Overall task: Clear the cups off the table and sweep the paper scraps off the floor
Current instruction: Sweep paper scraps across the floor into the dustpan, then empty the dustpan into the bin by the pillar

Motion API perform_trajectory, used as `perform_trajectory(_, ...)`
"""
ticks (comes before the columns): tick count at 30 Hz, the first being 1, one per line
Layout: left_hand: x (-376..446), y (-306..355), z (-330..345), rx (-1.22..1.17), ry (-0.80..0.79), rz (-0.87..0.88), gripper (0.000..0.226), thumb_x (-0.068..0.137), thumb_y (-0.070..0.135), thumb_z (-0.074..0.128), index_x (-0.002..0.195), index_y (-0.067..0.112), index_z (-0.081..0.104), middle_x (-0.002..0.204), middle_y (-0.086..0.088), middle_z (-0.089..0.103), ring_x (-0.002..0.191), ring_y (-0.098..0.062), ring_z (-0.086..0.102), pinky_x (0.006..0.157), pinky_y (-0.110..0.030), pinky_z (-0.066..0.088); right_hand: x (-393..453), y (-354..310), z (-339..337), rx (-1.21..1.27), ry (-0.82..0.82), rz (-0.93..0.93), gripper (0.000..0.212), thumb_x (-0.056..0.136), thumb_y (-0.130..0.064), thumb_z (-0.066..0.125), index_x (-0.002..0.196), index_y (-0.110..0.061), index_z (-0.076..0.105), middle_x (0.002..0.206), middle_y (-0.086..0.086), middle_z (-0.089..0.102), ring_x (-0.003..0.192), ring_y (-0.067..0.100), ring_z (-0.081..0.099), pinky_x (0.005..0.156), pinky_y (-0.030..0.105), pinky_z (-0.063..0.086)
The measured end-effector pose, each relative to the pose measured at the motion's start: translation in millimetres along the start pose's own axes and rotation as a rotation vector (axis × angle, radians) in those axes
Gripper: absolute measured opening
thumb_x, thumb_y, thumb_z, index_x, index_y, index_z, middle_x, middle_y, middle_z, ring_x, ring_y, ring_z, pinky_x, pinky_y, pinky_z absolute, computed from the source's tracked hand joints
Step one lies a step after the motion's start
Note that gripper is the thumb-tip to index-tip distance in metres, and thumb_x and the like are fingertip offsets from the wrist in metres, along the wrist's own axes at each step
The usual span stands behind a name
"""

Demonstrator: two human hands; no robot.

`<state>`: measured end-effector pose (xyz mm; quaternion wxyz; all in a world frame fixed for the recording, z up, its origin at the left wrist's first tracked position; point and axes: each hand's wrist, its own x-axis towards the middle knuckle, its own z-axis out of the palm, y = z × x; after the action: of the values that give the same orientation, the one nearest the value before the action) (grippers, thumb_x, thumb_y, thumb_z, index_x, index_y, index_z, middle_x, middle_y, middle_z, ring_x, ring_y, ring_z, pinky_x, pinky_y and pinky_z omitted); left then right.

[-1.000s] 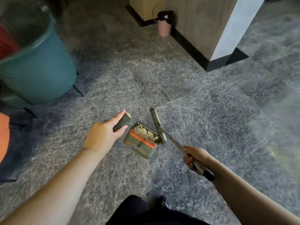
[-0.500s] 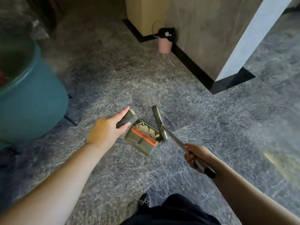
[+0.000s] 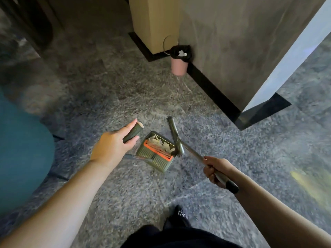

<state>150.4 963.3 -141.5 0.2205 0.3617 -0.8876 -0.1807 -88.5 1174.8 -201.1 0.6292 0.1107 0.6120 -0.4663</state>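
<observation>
Paper scraps (image 3: pixel 162 143) lie heaped in the dustpan (image 3: pixel 155 152), just beside the broom (image 3: pixel 176 138). Left hand (image 3: pixel 112 146) clamps the dustpan's handle, right hand (image 3: pixel 217 169) the broom's; tilting could spill them.

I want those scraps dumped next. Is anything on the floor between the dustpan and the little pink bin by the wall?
Nothing visible: only bare floor lies between the dustpan and the pink bin.

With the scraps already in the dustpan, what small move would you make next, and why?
Probably carry the dustpan on toward the pink bin by the wall, keeping it level. Pale scraps lie loose in it, the left hand grips its handle, and the right hand holds the broom clear.
</observation>
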Motion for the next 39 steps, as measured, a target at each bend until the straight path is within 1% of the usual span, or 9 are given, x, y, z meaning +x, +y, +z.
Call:
perform_trajectory(4, 79.5, -9.6, 8.8, -0.003, 0.017, -0.017, 0.058, 0.082, 0.026, 0.075, 0.135, 0.031, 0.053, 0.058, -0.007, 0.052, 0.051, -0.026, 0.048, 0.048, -0.035, 0.041, 32.5, -74.9, 10.9, -0.032, 0.003, -0.016, 0.012, 0.102, -0.017, 0.035, 0.091, -0.018, 0.040, 0.045, -0.002, 0.037, 0.030, 0.003, 0.035, 0.029, 0.013, 0.029)
perform_trajectory(10, 210.6, -50.9, 30.5, -0.013, 0.037, 0.003, 0.057, 0.081, 0.025, 0.076, 0.134, 0.030, 0.055, 0.058, -0.007, 0.055, 0.051, -0.027, 0.053, 0.048, -0.034, 0.041, 102.6, -190.5, 44.1, -0.038, 0.030, -0.023, 0.016, 0.103, -0.017, 0.035, 0.088, -0.019, 0.042, 0.041, -0.002, 0.036, 0.028, 0.005, 0.033, 0.028, 0.013, 0.028)
perform_trajectory(13, 277.4, -75.9, 41.3, -0.009, 0.033, 0.076, 0.057, 0.078, 0.022, 0.080, 0.131, 0.026, 0.059, 0.058, -0.012, 0.060, 0.048, -0.029, 0.055, 0.045, -0.034, 0.043, 137.0, -241.1, 59.5, 0.011, 0.034, -0.027, 0.016, 0.102, -0.018, 0.036, 0.088, -0.018, 0.043, 0.043, -0.002, 0.037, 0.029, 0.005, 0.034, 0.028, 0.013, 0.029)
perform_trajectory(22, 476.6, -119.8, 67.3, -0.045, 0.010, 0.154, 0.057, 0.080, 0.027, 0.078, 0.132, 0.032, 0.057, 0.067, -0.014, 0.067, 0.057, -0.033, 0.063, 0.050, -0.040, 0.051, 209.6, -382.6, 95.2, 0.130, 0.044, -0.068, 0.014, 0.102, -0.014, 0.037, 0.101, -0.022, 0.048, 0.053, 0.000, 0.035, 0.030, 0.004, 0.035, 0.028, 0.014, 0.029)
perform_trajectory(28, 611.0, -129.7, 100.1, -0.048, 0.013, 0.164, 0.054, 0.080, 0.030, 0.078, 0.131, 0.030, 0.058, 0.068, -0.014, 0.066, 0.059, -0.035, 0.062, 0.056, -0.045, 0.054, 260.5, -495.4, 95.6, 0.135, 0.016, -0.089, 0.016, 0.102, -0.013, 0.036, 0.093, -0.021, 0.046, 0.050, -0.001, 0.036, 0.030, 0.003, 0.034, 0.028, 0.014, 0.029)
perform_trajectory(30, 658.1, -126.0, 106.9, -0.028, 0.031, 0.189, 0.053, 0.079, 0.035, 0.075, 0.130, 0.029, 0.060, 0.068, -0.015, 0.067, 0.060, -0.034, 0.063, 0.057, -0.041, 0.054, 276.7, -535.9, 95.4, 0.138, 0.013, -0.104, 0.016, 0.102, -0.013, 0.036, 0.096, -0.021, 0.048, 0.049, -0.001, 0.036, 0.030, 0.004, 0.035, 0.028, 0.014, 0.029)
perform_trajectory(33, 720.4, -121.0, 110.0, -0.022, 0.027, 0.190, 0.054, 0.081, 0.029, 0.077, 0.131, 0.028, 0.058, 0.078, -0.014, 0.072, 0.068, -0.030, 0.068, 0.059, -0.034, 0.054, 292.5, -590.7, 97.4, 0.147, 0.007, -0.136, 0.016, 0.103, -0.013, 0.036, 0.102, -0.023, 0.048, 0.048, -0.001, 0.035, 0.030, 0.005, 0.034, 0.029, 0.013, 0.029)
perform_trajectory(35, 761.9, -115.9, 109.4, -0.018, 0.026, 0.213, 0.056, 0.081, 0.030, 0.076, 0.133, 0.032, 0.056, 0.088, -0.013, 0.074, 0.075, -0.028, 0.070, 0.065, -0.040, 0.058, 300.6, -627.1, 99.3, 0.149, -0.007, -0.167, 0.016, 0.103, -0.014, 0.035, 0.097, -0.023, 0.047, 0.045, -0.002, 0.034, 0.029, 0.004, 0.032, 0.028, 0.013, 0.027)
perform_trajectory(39, 842.8, -112.6, 108.5, -0.042, 0.054, 0.298, 0.055, 0.081, 0.029, 0.076, 0.132, 0.029, 0.057, 0.091, -0.013, 0.073, 0.076, -0.029, 0.070, 0.072, -0.044, 0.058, 311.1, -690.5, 102.7, 0.123, -0.034, -0.215, 0.026, 0.103, -0.017, 0.034, 0.079, -0.023, 0.041, 0.046, -0.004, 0.033, 0.030, 0.003, 0.030, 0.028, 0.013, 0.026)
